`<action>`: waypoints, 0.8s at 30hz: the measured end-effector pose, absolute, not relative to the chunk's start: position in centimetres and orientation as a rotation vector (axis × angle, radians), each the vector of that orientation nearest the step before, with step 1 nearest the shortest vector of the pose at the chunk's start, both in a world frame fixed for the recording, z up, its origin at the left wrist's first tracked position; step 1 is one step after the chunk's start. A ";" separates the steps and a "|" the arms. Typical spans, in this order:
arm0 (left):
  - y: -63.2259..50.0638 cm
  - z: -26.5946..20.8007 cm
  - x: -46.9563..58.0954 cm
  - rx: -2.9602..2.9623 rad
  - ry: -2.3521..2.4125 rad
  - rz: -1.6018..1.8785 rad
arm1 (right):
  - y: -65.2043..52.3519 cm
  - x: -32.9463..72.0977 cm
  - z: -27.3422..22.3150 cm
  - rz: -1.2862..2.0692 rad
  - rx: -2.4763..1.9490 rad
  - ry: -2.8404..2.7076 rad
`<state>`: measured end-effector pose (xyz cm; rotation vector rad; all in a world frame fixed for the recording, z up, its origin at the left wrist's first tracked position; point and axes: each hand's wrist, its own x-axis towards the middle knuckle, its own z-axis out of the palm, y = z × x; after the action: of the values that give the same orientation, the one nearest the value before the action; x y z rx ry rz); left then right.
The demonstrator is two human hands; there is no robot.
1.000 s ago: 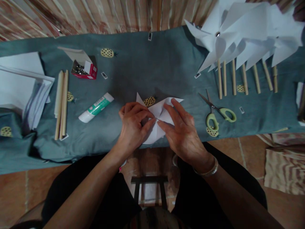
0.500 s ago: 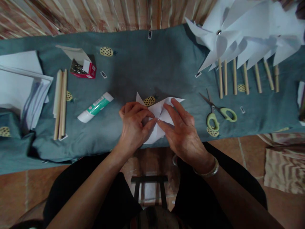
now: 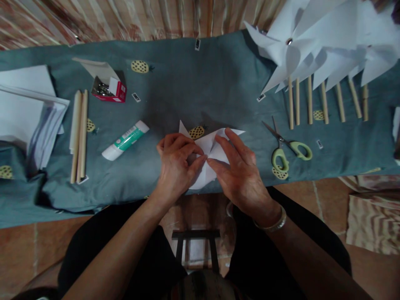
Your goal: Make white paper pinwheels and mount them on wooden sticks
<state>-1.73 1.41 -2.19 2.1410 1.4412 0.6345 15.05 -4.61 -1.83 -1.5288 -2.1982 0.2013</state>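
Note:
A white paper pinwheel [image 3: 204, 178] lies at the table's near edge, its corners folded in toward the centre. My left hand [image 3: 177, 160] pinches the folded paper at that centre with thumb and forefinger. From the other side, my right hand [image 3: 242, 175] grips the same pinwheel, its thumb close to the centre and its fingers bent over the upper right blade. Whatever lies under the fingertips is too small to make out. A glue stick [image 3: 125, 140] rests left of my left hand, and scissors with green handles [image 3: 288, 146] lie spread to the right.
A small red box of metal fasteners [image 3: 109, 89] stands open at the left. Beside it are wooden sticks [image 3: 79, 137] and a stack of white paper [image 3: 23, 104]. Several finished pinwheels on sticks [image 3: 321, 37] lie at the back right. A green cloth [image 3: 200, 83] covers the table.
Both hands keep their grip on the pinwheel, almost still. The view has shifted very slightly; nothing was taken up or let go.

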 end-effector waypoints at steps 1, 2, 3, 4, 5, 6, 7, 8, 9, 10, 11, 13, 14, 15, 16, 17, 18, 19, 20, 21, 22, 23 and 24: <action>1.4 -2.2 -1.7 2.139 1.441 0.631 | -4.6 15.1 -1.8 0.199 -1.530 -2.204; 1.4 -2.2 -1.8 2.134 1.439 0.631 | -4.6 15.1 -1.8 0.191 -1.530 -2.211; 1.5 -2.1 -1.8 2.127 1.438 0.630 | -4.6 15.1 -1.8 0.184 -1.532 -2.220; 1.5 -2.1 -1.8 2.118 1.435 0.628 | -4.6 15.1 -1.8 0.178 -1.534 -2.227; 1.5 -2.0 -1.9 2.110 1.432 0.625 | -4.6 15.1 -1.7 0.172 -1.535 -2.228; 1.5 -2.0 -1.9 2.101 1.430 0.626 | -4.6 15.0 -1.7 0.168 -1.534 -2.222; 1.6 -1.9 -1.9 2.092 1.426 0.626 | -4.5 15.0 -1.7 0.169 -1.535 -2.214; 1.6 -1.9 -1.9 2.086 1.422 0.627 | -4.5 15.0 -1.7 0.172 -1.534 -2.207; 1.6 -1.9 -1.9 2.081 1.420 0.631 | -4.5 15.0 -1.7 0.176 -1.534 -2.201; 1.6 -1.9 -1.9 2.078 1.421 0.634 | -4.5 15.0 -1.8 0.180 -1.532 -2.197; 1.6 -1.9 -1.9 2.077 1.424 0.635 | -4.5 15.0 -1.8 0.186 -1.532 -2.194; 1.6 -1.9 -1.9 2.078 1.431 0.630 | -4.5 15.0 -1.9 0.196 -1.536 -2.190; 1.6 -1.9 -1.9 2.080 1.433 0.625 | -4.5 15.0 -1.9 0.197 -1.538 -2.188; 1.6 -1.9 -1.8 2.083 1.433 0.621 | -4.5 15.0 -1.9 0.196 -1.542 -2.187; 1.6 -2.0 -1.8 2.085 1.433 0.618 | -4.5 15.0 -1.9 0.195 -1.544 -2.189; 1.6 -2.0 -1.8 2.087 1.433 0.616 | -4.5 15.0 -1.9 0.197 -1.547 -2.193; 1.6 -2.0 -1.8 2.089 1.433 0.614 | -4.5 15.0 -1.9 0.201 -1.549 -2.198; 1.6 -2.0 -1.8 2.089 1.434 0.616 | -4.5 15.0 -1.9 0.206 -1.550 -2.202; 1.6 -2.0 -1.8 2.087 1.435 0.620 | -4.5 15.0 -1.9 0.213 -1.551 -2.206; 1.6 -2.0 -1.8 2.086 1.433 0.623 | -4.5 15.1 -1.9 0.216 -1.551 -2.209; 1.6 -2.0 -1.7 2.085 1.432 0.628 | -4.5 15.1 -1.8 0.214 -1.549 -2.211; 1.5 -2.0 -1.7 2.085 1.431 0.631 | -4.5 15.1 -1.9 0.209 -1.546 -2.213; 1.5 -2.1 -1.7 2.086 1.431 0.634 | -4.6 15.1 -1.9 0.204 -1.545 -2.213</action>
<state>-1.73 1.54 -2.06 2.0864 1.4311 0.6338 15.06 -4.55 -1.87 -1.5448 -2.2130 0.2038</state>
